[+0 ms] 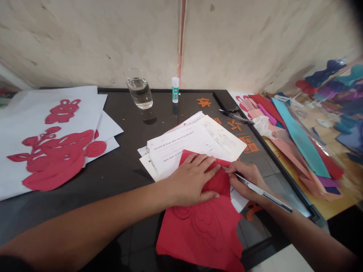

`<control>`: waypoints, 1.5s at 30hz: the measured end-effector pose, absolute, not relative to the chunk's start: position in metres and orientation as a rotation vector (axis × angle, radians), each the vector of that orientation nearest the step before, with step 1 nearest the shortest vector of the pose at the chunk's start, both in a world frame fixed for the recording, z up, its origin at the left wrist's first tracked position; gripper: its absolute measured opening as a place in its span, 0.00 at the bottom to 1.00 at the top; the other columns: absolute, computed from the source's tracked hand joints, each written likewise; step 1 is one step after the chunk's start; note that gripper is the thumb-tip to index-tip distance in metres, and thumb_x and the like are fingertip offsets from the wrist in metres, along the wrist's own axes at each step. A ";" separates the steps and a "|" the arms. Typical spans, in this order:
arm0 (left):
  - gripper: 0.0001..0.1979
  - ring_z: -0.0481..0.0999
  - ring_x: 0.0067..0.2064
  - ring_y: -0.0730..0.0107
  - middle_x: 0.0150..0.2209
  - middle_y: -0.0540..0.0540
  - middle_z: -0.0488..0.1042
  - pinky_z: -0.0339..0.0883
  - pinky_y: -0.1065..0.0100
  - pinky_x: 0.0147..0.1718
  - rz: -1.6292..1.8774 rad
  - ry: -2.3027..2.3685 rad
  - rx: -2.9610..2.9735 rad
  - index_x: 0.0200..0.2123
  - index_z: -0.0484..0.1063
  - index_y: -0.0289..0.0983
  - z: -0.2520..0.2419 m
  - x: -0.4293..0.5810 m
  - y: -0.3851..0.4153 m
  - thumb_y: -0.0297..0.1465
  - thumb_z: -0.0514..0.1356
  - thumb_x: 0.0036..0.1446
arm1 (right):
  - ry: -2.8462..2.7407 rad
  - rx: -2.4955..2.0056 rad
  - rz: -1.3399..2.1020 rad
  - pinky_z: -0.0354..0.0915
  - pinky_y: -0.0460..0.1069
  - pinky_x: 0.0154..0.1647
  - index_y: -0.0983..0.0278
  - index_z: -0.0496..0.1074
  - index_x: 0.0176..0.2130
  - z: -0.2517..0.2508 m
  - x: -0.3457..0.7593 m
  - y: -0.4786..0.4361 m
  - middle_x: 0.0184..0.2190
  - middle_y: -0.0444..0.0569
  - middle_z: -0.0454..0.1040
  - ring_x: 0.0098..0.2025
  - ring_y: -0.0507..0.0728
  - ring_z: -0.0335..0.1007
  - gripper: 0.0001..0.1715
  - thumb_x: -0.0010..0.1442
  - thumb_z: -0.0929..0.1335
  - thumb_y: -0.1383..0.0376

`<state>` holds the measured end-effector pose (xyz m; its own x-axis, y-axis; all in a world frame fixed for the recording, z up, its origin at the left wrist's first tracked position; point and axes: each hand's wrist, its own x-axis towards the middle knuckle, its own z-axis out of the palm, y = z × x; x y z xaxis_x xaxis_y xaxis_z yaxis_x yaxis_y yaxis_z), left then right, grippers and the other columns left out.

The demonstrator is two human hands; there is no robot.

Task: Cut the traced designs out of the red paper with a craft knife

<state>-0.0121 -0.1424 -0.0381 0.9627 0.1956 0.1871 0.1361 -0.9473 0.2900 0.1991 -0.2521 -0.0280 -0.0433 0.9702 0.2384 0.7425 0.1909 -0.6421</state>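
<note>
From the head view, we record a sheet of matte red paper point(204, 234), marked with dark curving outlines, at the near edge of the glossy black tabletop point(119, 177). Its upper end overlaps a stack of printed white papers point(184, 147). The left hand point(193, 181) lies spread, pressing the sheet flat. The right hand point(244, 179) pinches a slim silver metal craft knife point(261, 192), its tip at the sheet's upper part. Near the left edge lie white sheets bearing red cut-paper shapes point(36, 113); at the far edge stand a clear glass of water point(138, 90) and a white glue stick point(175, 90).
</note>
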 end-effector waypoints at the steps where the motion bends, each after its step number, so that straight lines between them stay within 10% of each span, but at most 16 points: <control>1: 0.38 0.57 0.64 0.47 0.65 0.34 0.57 0.52 0.48 0.61 0.312 0.247 2.838 0.65 0.59 0.33 -0.038 -0.012 -0.142 0.55 0.50 0.62 | -1.853 -1.587 0.433 0.59 0.45 0.27 0.63 0.70 0.31 -0.027 0.198 -0.251 0.23 0.42 0.69 0.24 0.50 0.64 0.08 0.52 0.65 0.75; 45: 0.35 0.57 0.64 0.48 0.64 0.35 0.60 0.50 0.51 0.60 0.372 0.234 2.839 0.61 0.63 0.32 -0.038 -0.013 -0.142 0.52 0.52 0.62 | -1.476 -1.963 0.271 0.56 0.46 0.23 0.62 0.69 0.29 -0.031 0.156 -0.274 0.20 0.40 0.65 0.22 0.50 0.59 0.03 0.53 0.66 0.70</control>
<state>-0.0126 -0.1418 -0.0377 0.9540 0.1922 0.2299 0.1235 -0.9512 0.2828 0.1557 -0.2735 -0.0310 0.3419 0.9146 0.2159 0.7784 -0.1469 -0.6103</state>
